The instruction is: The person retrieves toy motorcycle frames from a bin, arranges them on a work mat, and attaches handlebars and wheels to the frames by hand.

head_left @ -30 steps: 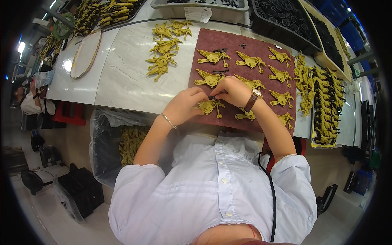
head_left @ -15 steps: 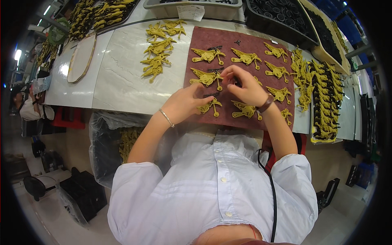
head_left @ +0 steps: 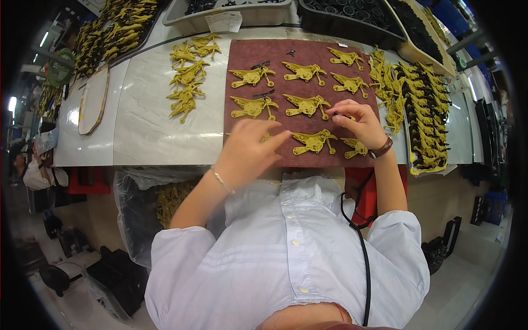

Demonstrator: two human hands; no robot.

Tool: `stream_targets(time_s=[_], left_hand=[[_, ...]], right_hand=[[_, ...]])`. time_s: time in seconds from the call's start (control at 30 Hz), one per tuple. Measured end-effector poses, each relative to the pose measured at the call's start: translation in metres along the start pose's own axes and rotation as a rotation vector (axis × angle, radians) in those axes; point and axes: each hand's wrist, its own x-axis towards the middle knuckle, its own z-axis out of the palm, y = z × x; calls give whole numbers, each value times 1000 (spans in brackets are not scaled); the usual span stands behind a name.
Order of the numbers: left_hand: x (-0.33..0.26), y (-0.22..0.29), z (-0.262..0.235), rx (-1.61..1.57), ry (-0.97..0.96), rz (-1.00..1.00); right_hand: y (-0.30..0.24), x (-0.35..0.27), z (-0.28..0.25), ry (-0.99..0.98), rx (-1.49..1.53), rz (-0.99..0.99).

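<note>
Head view: the right hand (head_left: 360,124) pinches a small dark piece (head_left: 336,114) between thumb and forefinger, over the right half of the brown-red mat (head_left: 242,52) — a fingertip hold, which seems to suit something so little. The left hand (head_left: 245,149), blurred, hangs over the mat's lower left corner, thumb apart from the fingers with nothing visible in the gap; whether it touches the yellow part (head_left: 266,136) partly hidden there, I cannot tell. Around the fingers, yellow parts (head_left: 307,105) lie in spaced rows on the mat, mostly turned alike, probably so each is reached the same way. Dark strips (head_left: 264,94) sit beside two of them at the mat's left, perhaps kept close for easy matching. Left of the mat is a yellow cluster (head_left: 187,82); right of it, a loose pile (head_left: 388,93), then a packed tray (head_left: 412,165). Beyond its far edge stand a grey bin (head_left: 258,17) and a black bin (head_left: 352,27) — within reach, apparently, yet off the working surface.
</note>
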Motion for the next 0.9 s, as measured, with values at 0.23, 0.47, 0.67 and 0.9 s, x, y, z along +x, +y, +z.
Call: stream_targets(time_s=[0.23,0.47,0.67,0.9], left_hand=[[31,19,70,-209,-8,-46],[34,17,87,-186,-32,-86],[37,15,85,-176,-130,-110],[41,13,87,-83,-199,-102]], right_hand=[[-3,5,6,-128,-236,118],[3,10,12,-134,-457,-46],[4,16,10,-177,-483,-162],[4,18,9,-188,-458,-115]])
